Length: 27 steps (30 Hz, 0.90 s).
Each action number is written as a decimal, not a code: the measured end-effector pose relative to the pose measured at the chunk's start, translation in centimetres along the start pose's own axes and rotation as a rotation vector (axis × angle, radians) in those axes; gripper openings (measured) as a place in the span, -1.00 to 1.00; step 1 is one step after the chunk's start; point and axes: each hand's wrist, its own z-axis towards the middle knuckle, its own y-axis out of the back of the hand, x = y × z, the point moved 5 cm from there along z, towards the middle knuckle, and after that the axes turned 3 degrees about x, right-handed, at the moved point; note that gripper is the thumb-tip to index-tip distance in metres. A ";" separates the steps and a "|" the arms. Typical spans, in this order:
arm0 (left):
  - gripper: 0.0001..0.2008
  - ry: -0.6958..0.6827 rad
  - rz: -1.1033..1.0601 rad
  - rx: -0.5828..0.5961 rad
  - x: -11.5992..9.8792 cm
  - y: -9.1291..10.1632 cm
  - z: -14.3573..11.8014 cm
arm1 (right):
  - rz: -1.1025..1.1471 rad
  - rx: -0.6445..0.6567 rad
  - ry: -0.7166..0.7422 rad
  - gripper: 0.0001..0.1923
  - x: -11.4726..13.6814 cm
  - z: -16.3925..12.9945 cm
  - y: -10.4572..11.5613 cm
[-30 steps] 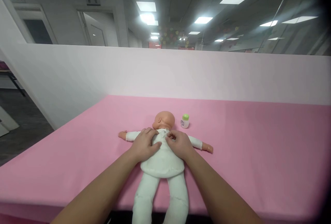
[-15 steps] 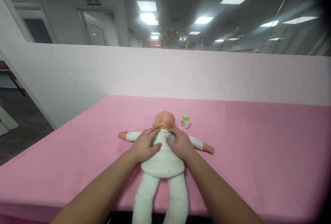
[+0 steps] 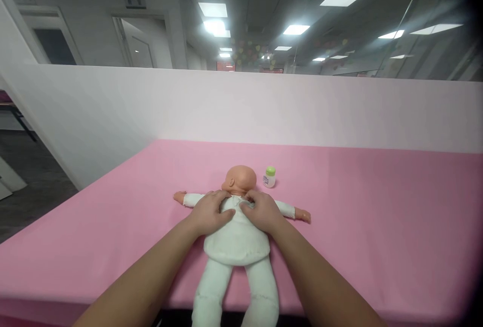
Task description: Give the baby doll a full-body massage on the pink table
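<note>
A baby doll point(image 3: 237, 241) with a white cloth body lies face down on a pink-covered table point(image 3: 362, 226), its head turned to the left and arms spread out. My left hand point(image 3: 212, 212) rests on the left side of its upper back, fingers over the shoulder and thumb stretched toward the spine. On the opposite side, my right hand point(image 3: 264, 212) lies over the other shoulder, its thumb apart from slightly bent fingers near the neck. Both palms touch the cloth. The doll's face is mostly hidden, and its feet fall outside the view.
A small clear jar point(image 3: 269, 181) with a green lid stands right of the doll's head. Behind the table runs a low white partition point(image 3: 279, 110) with glass above it. The table's front edge lies under the doll's legs.
The doll has shifted slightly toward me, its head and lower hem sitting a little lower in view. Both hands remain on its upper back, nearly in the same place.
</note>
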 end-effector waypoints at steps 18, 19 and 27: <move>-0.49 0.270 0.022 -0.031 3.0 1.0 -0.3 | -0.149 0.072 -0.337 -0.21 -3.3 -0.5 2.3; -0.44 0.287 0.047 0.000 3.4 1.0 -0.4 | -0.167 0.088 -0.350 -0.20 -3.5 -0.5 2.3; -0.36 0.356 -0.041 0.079 5.1 0.0 -0.7 | -0.142 0.084 -0.327 -0.41 -4.5 -0.3 2.3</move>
